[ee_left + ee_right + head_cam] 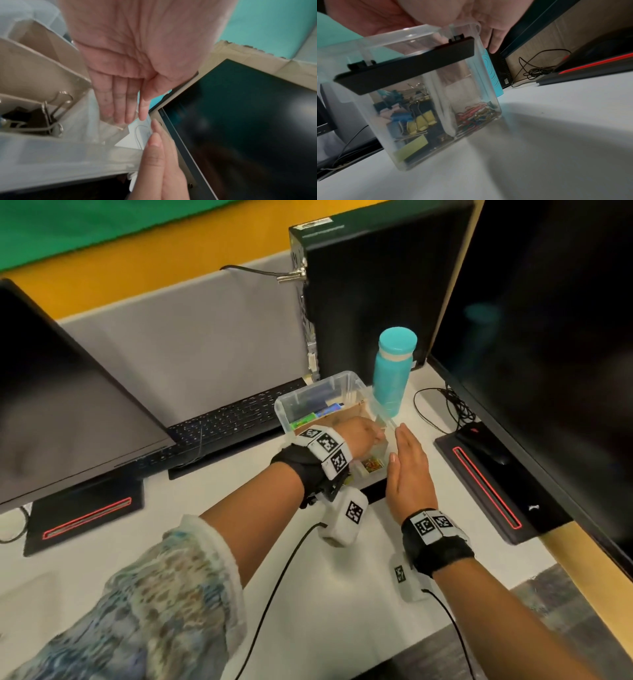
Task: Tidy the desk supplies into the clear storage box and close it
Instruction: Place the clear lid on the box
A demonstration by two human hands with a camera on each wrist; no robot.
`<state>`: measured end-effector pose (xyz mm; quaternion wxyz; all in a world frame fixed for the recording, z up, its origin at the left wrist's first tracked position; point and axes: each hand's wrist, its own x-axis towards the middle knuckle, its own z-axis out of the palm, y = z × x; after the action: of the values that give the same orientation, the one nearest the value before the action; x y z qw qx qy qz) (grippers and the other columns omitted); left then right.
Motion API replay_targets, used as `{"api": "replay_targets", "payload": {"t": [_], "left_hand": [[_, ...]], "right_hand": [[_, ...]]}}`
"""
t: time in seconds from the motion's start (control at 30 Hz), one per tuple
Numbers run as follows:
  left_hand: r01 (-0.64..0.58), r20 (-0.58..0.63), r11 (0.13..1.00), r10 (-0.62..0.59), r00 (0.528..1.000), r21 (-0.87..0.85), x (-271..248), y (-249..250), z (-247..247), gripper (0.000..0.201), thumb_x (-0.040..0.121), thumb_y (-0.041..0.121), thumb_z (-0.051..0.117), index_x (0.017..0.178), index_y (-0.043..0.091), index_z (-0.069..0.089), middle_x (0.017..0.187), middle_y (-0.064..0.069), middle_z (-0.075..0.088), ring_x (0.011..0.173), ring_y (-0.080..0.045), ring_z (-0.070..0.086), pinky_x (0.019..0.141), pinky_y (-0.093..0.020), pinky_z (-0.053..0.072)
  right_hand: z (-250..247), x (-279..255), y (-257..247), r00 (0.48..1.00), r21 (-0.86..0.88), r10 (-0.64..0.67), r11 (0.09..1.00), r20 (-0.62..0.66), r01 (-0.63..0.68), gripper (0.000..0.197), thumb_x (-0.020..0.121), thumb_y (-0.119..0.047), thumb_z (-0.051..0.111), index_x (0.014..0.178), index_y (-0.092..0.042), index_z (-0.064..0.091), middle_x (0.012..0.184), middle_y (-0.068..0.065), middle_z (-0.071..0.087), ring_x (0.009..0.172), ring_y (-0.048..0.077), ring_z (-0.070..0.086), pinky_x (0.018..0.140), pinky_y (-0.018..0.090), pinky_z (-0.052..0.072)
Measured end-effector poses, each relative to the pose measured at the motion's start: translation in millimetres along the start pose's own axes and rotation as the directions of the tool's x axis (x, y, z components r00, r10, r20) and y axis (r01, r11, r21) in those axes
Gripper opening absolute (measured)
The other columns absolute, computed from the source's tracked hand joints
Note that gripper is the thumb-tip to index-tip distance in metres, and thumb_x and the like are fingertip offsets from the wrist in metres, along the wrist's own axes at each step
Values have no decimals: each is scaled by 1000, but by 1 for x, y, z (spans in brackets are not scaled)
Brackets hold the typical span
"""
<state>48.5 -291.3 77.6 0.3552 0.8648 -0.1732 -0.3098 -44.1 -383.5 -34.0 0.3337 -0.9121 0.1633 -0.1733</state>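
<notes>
The clear storage box (308, 388) stands on the white desk beside a teal bottle (392, 374). My left hand (366, 436) reaches over its near end, fingers straight (126, 111) against clear plastic. My right hand (407, 460) stands flat and upright along the box's right side, palm toward it. In the right wrist view the box (428, 108) holds yellow and blue binder clips (421, 121), coloured paper clips (476, 113) and a green sticky pad (409, 148). A black latch (406, 67) hangs on its side. Whether the lid sits fully down I cannot tell.
A black keyboard (233, 419) lies left of the box, under a dark monitor (68, 392). A second monitor (548, 337) and its base with a mouse (479, 446) flank the right. A computer tower (370, 285) stands behind. Loose cables (445, 405) lie by the bottle.
</notes>
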Motion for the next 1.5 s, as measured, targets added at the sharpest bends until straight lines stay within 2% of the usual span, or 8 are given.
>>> {"api": "replay_targets", "payload": {"t": [0.23,0.47,0.57,0.67,0.87,1.17,1.3,1.5], "left_hand": [[-253,-173,955,278,945,153,-76,-85,-33,25,95,18,45,113,22,62,115,4,63,101,-8,59,85,-19,46],[-14,-375,995,49,926,95,-187,-242,-58,26,95,12,47,103,33,60,110,11,61,103,-1,56,93,-23,46],[98,-477,995,-74,876,26,-234,-303,-68,28,93,10,49,101,34,60,111,8,62,104,-9,57,94,-26,45],[238,-593,971,-169,787,38,-276,-359,-75,27,92,10,52,112,24,62,118,1,60,111,-20,55,100,-33,41],[551,-733,834,-397,553,-37,-344,-443,-94,42,83,15,63,124,16,55,133,-11,51,123,-34,44,103,-46,35],[714,-572,491,-806,154,-499,-375,-522,-133,83,80,35,68,144,6,24,150,-20,25,136,-41,23,113,-49,20],[720,-503,468,-843,190,-513,-371,-535,-139,86,82,38,64,145,3,18,150,-23,25,137,-41,24,113,-50,19],[599,-503,557,-819,277,-575,-380,-525,-150,79,82,24,65,145,4,20,144,-26,30,132,-44,29,110,-52,26]], "right_hand": [[-8,-2,-14,999,-30,21,999,-31,-22,48,99,-21,27,146,-12,30,155,5,27,143,22,21,119,37,17],[11,-44,-86,955,132,-291,946,-62,297,38,90,-9,37,124,-8,54,138,8,47,134,21,35,116,31,24],[45,-75,-128,910,181,-404,906,96,384,30,91,-14,38,113,-12,59,125,1,52,120,9,41,106,9,25],[94,-107,-165,816,238,-448,893,366,383,31,91,-19,36,111,-16,60,118,-5,55,112,9,47,94,11,38],[192,-164,-225,469,282,-454,875,757,393,27,94,-14,40,117,-14,56,122,-1,52,110,16,50,95,25,41],[278,-194,-326,319,116,-214,947,923,300,47,97,-25,42,141,-12,34,135,7,43,116,22,51,101,30,39],[301,-216,-363,156,94,-162,923,974,373,58,95,-38,44,143,-12,28,140,9,28,118,30,48,104,40,40],[311,-224,-371,216,79,-111,985,970,151,67,88,-42,56,141,-11,28,138,9,23,119,30,46,108,37,36]]}}
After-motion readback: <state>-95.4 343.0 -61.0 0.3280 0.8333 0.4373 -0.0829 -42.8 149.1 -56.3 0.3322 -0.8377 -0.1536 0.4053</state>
